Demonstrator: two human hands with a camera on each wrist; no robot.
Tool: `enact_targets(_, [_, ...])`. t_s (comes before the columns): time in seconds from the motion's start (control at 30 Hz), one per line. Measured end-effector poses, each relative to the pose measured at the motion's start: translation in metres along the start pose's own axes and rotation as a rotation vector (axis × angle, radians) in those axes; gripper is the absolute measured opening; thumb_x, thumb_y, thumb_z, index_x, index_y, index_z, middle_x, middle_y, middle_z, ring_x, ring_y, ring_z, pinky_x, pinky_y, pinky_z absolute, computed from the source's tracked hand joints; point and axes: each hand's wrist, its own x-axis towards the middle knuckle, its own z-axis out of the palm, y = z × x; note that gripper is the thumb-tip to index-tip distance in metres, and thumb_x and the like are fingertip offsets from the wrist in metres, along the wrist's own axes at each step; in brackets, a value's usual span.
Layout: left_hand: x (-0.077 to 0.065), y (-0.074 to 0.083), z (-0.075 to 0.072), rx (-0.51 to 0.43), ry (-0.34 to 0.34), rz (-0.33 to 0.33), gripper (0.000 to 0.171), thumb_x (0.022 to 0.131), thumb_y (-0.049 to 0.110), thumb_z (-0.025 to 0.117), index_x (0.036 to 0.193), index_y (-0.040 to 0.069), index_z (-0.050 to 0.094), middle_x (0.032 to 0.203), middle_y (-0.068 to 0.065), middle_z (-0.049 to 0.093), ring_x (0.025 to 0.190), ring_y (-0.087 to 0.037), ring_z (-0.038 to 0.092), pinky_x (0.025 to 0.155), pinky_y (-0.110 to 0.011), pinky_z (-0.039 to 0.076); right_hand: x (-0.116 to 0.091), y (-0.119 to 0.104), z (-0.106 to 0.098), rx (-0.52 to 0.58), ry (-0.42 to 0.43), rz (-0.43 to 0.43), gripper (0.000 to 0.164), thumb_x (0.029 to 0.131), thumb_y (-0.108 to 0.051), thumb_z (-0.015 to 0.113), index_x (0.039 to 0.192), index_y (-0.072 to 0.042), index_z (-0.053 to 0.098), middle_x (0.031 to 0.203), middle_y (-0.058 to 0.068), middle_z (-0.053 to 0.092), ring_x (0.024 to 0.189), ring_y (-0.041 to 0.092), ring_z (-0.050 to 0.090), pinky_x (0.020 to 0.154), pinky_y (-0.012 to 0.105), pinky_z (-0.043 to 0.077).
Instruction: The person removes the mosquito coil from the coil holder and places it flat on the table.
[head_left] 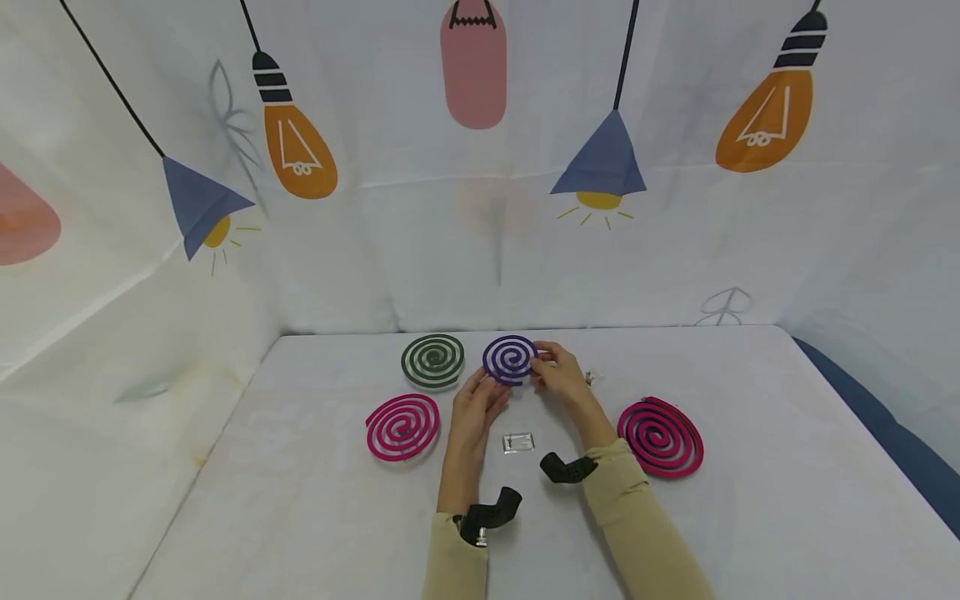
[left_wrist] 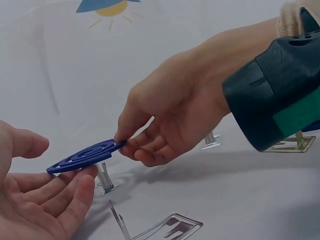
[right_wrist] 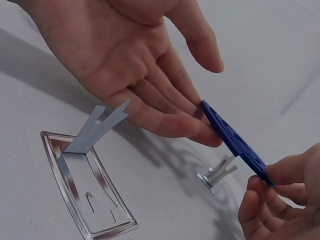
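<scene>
A purple-blue mosquito coil [head_left: 511, 361] is held above the table by my right hand [head_left: 561, 371], whose thumb and fingers pinch its right edge. My left hand [head_left: 474, 408] has its fingers extended at the coil's opposite edge, and its thumb [left_wrist: 30, 142] is raised away from it. Directly below the coil, a small metal coil stand [right_wrist: 217, 172] with upright prongs rests on the table. Closer to me lies another metal stand [head_left: 518, 442], a rectangular plate with a forked tab bent up.
To the left lie a green coil [head_left: 432, 361] and a pink coil [head_left: 402, 427]. At the right is a pink coil with a dark one [head_left: 660, 437]. A small metal stand [head_left: 589, 378] is just beyond my right hand. A printed white cloth [head_left: 495, 250] hangs behind the table.
</scene>
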Motion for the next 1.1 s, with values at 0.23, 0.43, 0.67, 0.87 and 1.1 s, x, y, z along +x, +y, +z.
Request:
enact_targets(0.23, [0.000, 0.001, 0.002, -0.012, 0.003, -0.014, 0.042, 0.096, 0.012, 0.050, 0.137, 0.004, 0.045, 0.113, -0.013, 0.066, 0.091, -0.013, 0.067, 0.085, -0.026, 0.053, -0.005, -0.004, -0.005, 0.016, 0.003, -0.025, 0.041, 0.091, -0.003, 0.053, 0.132, 0.000, 0.048, 0.104, 0.015, 0.055, 0.071, 0.006, 0.057, 0.067, 0.029, 0.053])
enact_targets(0.43, [0.000, -0.001, 0.002, -0.026, -0.021, 0.015, 0.040, 0.097, 0.011, 0.050, 0.135, 0.000, 0.047, 0.102, -0.005, 0.068, 0.086, -0.011, 0.066, 0.083, -0.026, 0.054, -0.007, -0.005, -0.008, 0.046, 0.002, -0.026, 0.041, 0.091, -0.002, 0.053, 0.132, 0.000, 0.047, 0.104, 0.015, 0.054, 0.072, 0.010, 0.058, 0.068, 0.030, 0.054])
enact_targets(0.67, [0.001, -0.003, 0.004, 0.011, -0.014, 0.053, 0.038, 0.096, 0.007, 0.050, 0.133, -0.003, 0.048, 0.095, -0.002, 0.068, 0.081, -0.009, 0.065, 0.080, -0.025, 0.054, -0.011, -0.005, -0.011, 0.040, 0.001, -0.031, 0.042, 0.090, -0.003, 0.053, 0.132, 0.000, 0.047, 0.102, 0.015, 0.056, 0.071, 0.009, 0.057, 0.067, 0.028, 0.054])
enact_targets(0.87, [0.002, -0.001, 0.006, 0.155, 0.019, 0.115, 0.035, 0.093, 0.004, 0.055, 0.128, -0.003, 0.054, 0.099, -0.010, 0.069, 0.076, -0.008, 0.066, 0.077, -0.026, 0.055, -0.015, -0.007, -0.015, 0.017, -0.011, -0.034, 0.046, 0.089, -0.003, 0.052, 0.134, -0.002, 0.044, 0.101, 0.015, 0.057, 0.071, 0.010, 0.058, 0.070, 0.032, 0.055])
enact_targets(1.1, [-0.005, 0.006, -0.002, 0.334, 0.025, 0.195, 0.035, 0.092, 0.005, 0.057, 0.127, -0.002, 0.056, 0.105, -0.019, 0.065, 0.080, -0.011, 0.066, 0.080, -0.030, 0.056, -0.022, -0.004, -0.011, 0.009, -0.026, -0.068, 0.045, 0.089, -0.002, 0.053, 0.133, -0.003, 0.045, 0.096, 0.013, 0.056, 0.069, 0.011, 0.058, 0.066, 0.028, 0.053])
